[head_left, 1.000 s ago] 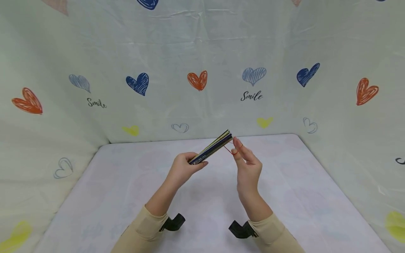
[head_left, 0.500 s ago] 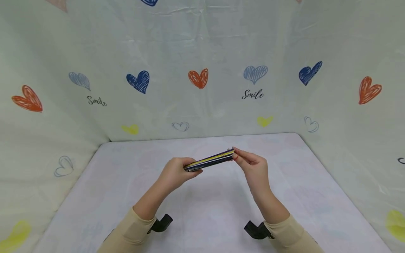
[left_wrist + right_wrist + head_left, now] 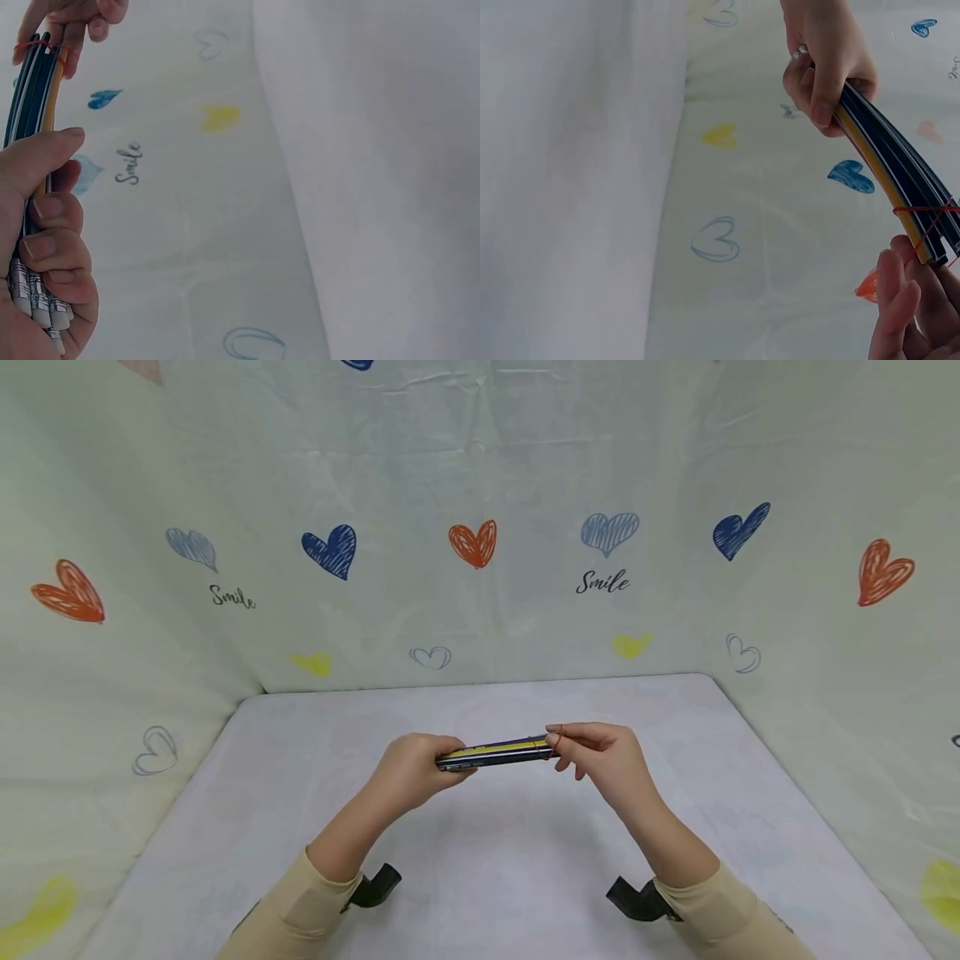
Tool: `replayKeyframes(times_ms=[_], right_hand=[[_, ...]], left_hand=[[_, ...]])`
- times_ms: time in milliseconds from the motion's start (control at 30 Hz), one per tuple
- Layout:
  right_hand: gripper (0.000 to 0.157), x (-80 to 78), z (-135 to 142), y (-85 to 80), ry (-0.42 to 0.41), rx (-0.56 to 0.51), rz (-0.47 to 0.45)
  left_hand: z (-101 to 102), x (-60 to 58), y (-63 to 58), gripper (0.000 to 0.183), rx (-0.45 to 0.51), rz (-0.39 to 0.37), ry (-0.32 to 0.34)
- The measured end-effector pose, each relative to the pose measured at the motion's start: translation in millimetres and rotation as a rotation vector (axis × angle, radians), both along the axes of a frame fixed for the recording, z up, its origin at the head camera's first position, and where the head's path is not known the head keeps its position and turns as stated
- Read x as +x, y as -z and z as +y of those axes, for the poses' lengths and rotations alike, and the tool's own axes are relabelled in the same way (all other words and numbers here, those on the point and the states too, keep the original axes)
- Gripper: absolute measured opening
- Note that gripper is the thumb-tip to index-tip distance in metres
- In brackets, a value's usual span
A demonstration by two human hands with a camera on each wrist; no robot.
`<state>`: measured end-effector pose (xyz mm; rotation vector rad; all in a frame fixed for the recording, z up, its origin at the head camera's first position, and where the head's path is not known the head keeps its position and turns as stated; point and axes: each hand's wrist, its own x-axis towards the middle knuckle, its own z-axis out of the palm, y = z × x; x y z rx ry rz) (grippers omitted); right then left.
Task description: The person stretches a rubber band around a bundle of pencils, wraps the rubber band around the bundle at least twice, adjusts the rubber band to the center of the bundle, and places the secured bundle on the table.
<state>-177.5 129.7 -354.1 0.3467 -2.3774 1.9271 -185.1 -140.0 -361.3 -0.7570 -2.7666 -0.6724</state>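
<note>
A bundle of pencils (image 3: 502,752), dark ones with a yellow one among them, is held nearly level above the table. My left hand (image 3: 408,768) grips it round the eraser end, where white erasers (image 3: 41,307) poke out of the fist in the left wrist view. Around the opposite end runs a thin red rubber band (image 3: 930,209), with strands crossing over the pencils. My right hand (image 3: 611,760) is at that end, thumb and fingers holding the band against the pencil tips. Part of the band is hidden behind the fingers.
The white table (image 3: 480,860) lies beneath both hands. Behind it hangs a pale curtain (image 3: 405,460) printed with hearts and "Smile". A black camera mount (image 3: 375,887) sits on the left cuff, another mount (image 3: 641,900) on the right.
The bundle has swung from a steep tilt to nearly level. My right hand, earlier stretching the band off the pencil end, has come down onto that end, with the band now around the pencils.
</note>
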Motion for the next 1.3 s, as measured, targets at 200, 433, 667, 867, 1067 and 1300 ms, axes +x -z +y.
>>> replayKeyframes(times_ms=[200,433,667,867,1067,1300], right_hand=[[0.02,-0.2,0,-1.1,-0.094,-0.017,-0.026],[0.014,-0.6,4,1.2,-0.265,0.039,0.028],[0.019,-3.1,9,7.5,-0.432,-0.012,0.187],[0.03,-1.8,13,9.3,-0.471,-0.042,0.328],[0.03,3.5,13,10.4,-0.476,-0.045,0.352],[0.028,6.7,9,17.5,-0.435,-0.072,0.369]], left_hand=[[-3,2.6,-6.4,0.011,-0.078,0.101,0.003],[-2,6.2,-6.8,0.011,-0.093,0.096,0.017],[-3,10.4,-7.8,0.012,-0.083,0.071,0.037],[-5,13.1,-8.3,0.013,-0.048,0.006,0.04],[-2,16.3,-6.1,0.013,-0.043,-0.099,0.041],[1,20.2,-2.4,0.014,-0.034,-0.096,0.025]])
